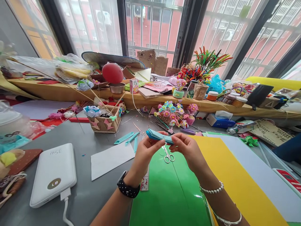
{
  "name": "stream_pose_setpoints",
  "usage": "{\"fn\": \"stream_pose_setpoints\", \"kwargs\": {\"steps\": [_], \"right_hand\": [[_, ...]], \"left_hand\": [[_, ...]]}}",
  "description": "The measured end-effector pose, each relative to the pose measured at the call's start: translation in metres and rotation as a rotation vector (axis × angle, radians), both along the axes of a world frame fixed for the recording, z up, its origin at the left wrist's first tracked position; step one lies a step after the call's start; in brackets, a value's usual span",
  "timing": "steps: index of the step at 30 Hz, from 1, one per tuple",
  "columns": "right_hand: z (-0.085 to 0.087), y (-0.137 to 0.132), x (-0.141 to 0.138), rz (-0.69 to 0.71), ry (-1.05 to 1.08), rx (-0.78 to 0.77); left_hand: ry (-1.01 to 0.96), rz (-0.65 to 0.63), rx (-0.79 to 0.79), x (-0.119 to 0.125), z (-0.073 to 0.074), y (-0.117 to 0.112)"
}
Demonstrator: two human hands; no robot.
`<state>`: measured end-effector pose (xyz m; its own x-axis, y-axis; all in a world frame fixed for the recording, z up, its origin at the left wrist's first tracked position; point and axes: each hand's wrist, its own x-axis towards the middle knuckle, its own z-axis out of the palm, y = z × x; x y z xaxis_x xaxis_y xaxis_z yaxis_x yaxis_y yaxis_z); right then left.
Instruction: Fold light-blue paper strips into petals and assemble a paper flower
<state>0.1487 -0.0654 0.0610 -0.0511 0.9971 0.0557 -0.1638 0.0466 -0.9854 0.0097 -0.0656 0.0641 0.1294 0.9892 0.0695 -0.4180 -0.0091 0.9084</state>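
Note:
A stack of folded blue paper (156, 135) is pinched between both hands above the green sheet (171, 188). My left hand (148, 150), with a dark dotted watch strap at the wrist, grips its left part. The right end is held by the thumb and fingers of my right hand (187, 147), which has bracelets at the wrist. Just below the paper lie small scissors (168, 157) with silver handles. More folded blue strips (124, 138) rest left of my hands, by a white sheet (113, 159). A patterned ruler (145, 182) lies partly under my left wrist.
At left lies a white power bank (54, 175) with a cable plugged in. Behind stand a cardboard box (105, 121) and crocheted flowers (171, 113). Yellow paper (230, 175) spreads at right. A crowded ledge (145, 102) runs below the windows, near a tissue box (219, 121).

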Motion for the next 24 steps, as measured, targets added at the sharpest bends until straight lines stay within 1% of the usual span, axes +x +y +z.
{"fn": "stream_pose_setpoints", "kwargs": {"steps": [5,9,12,15,17,18,19,21,24], "right_hand": [[-0.001,0.0,-0.001,0.017,-0.018,0.023],[0.0,-0.002,-0.003,0.021,-0.021,0.026],[0.0,-0.003,-0.006,0.036,-0.033,0.025],[-0.003,-0.004,-0.009,0.034,-0.113,0.071],[-0.005,-0.004,-0.01,-0.041,-0.27,0.173],[-0.005,-0.004,-0.01,-0.095,-0.376,0.259],[-0.006,-0.004,-0.011,-0.143,-0.492,0.367],[-0.008,-0.005,-0.011,-0.192,-0.715,0.619],[-0.01,-0.008,-0.013,-0.23,-0.932,0.969]], "left_hand": [[-0.019,-0.018,0.031,0.0,-0.003,0.0],[0.005,-0.038,0.098,-0.003,-0.007,0.003],[0.024,-0.024,0.144,-0.004,-0.01,0.004],[0.022,-0.014,0.165,-0.004,-0.012,0.005],[0.029,0.007,0.167,-0.003,-0.014,0.007],[0.038,0.02,0.167,-0.003,-0.015,0.007],[0.051,0.034,0.167,-0.003,-0.016,0.008],[0.092,0.06,0.175,-0.003,-0.016,0.009],[0.167,0.062,0.193,-0.002,-0.015,0.009]]}}
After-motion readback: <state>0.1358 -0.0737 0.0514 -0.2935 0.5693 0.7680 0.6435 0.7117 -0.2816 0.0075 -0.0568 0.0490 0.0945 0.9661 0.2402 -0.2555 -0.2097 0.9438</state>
